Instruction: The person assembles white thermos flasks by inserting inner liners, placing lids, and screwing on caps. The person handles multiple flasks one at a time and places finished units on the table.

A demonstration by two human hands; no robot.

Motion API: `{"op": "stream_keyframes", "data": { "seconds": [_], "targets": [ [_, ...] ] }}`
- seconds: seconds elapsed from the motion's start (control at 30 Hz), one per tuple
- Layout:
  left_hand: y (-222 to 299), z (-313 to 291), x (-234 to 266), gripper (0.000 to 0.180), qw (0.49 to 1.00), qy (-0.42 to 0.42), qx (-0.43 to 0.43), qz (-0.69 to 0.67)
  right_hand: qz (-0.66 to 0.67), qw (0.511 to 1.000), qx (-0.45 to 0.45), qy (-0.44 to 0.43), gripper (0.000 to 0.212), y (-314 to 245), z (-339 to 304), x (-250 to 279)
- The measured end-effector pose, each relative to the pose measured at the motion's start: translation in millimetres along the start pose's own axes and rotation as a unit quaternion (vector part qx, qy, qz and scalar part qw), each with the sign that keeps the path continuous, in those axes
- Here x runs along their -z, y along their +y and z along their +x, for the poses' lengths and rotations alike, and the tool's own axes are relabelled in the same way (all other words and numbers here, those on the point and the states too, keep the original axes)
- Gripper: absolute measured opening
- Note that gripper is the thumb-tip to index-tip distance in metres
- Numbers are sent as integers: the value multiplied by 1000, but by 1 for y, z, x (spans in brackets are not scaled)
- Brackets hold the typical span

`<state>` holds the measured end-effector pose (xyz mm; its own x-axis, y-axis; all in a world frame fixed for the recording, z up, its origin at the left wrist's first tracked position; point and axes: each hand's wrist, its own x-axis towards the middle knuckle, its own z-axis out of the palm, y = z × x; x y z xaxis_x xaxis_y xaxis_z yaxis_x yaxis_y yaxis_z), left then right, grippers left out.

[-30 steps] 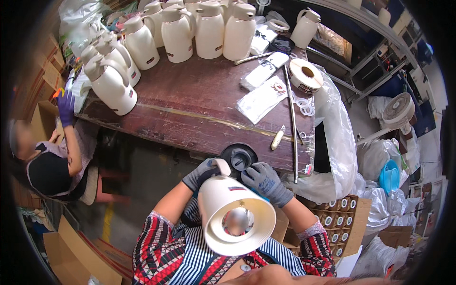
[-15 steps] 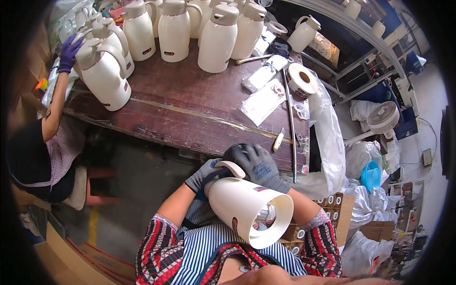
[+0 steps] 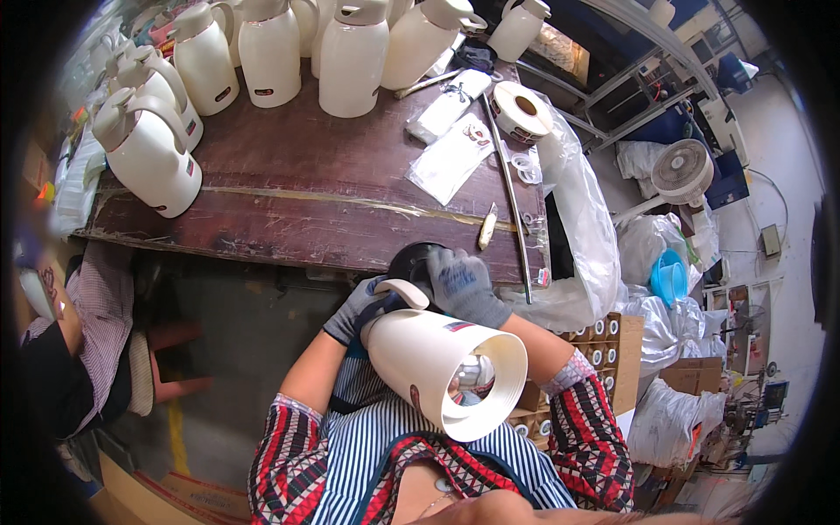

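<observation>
A cream vacuum jug body (image 3: 429,372) lies tilted across my lap, its wide open end facing me. Inside that opening a shiny silvery liner (image 3: 473,374) shows. My left hand (image 3: 357,312), in a grey glove, wraps round the jug at its neck, beside the curved cream handle (image 3: 404,293). My right hand (image 3: 462,282), gloved the same way, has its fingers curled over the edge of a black round part (image 3: 409,262) just beyond the handle. Whether that part touches the jug's neck is hidden.
Several finished cream jugs (image 3: 354,66) stand on the dark red table (image 3: 289,149). A label roll (image 3: 522,112), plastic packets (image 3: 451,162), a metal rod (image 3: 507,192) and a small cutter (image 3: 487,227) lie at right. A co-worker's arm (image 3: 66,319) is at left; a divided carton (image 3: 626,363) stands at lower right.
My right hand's fingers have gone from spread over the black part to curled at its edge. The co-worker's gloved hand has left the jug at left. The whole view has shifted somewhat.
</observation>
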<state>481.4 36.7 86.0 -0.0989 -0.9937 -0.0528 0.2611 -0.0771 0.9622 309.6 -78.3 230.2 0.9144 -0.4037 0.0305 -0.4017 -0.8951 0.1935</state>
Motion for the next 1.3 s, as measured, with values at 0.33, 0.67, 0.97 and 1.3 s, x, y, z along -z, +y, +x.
{"op": "stream_keyframes", "data": {
  "seconds": [0.33,0.67,0.97,1.3],
  "targets": [
    [-18,-1,8,45,1000,-7,-17,-9,172,969,-134,115,78,15,-9,7],
    [-64,-28,20,40,971,145,-58,-179,590,707,-366,136,54,76,-9,-86],
    [-130,-45,55,42,962,216,-107,-128,19,993,8,113,47,38,-39,-50],
    [-71,-75,47,42,972,207,-85,-66,6,922,-386,32,116,148,-121,24]
  ]
}}
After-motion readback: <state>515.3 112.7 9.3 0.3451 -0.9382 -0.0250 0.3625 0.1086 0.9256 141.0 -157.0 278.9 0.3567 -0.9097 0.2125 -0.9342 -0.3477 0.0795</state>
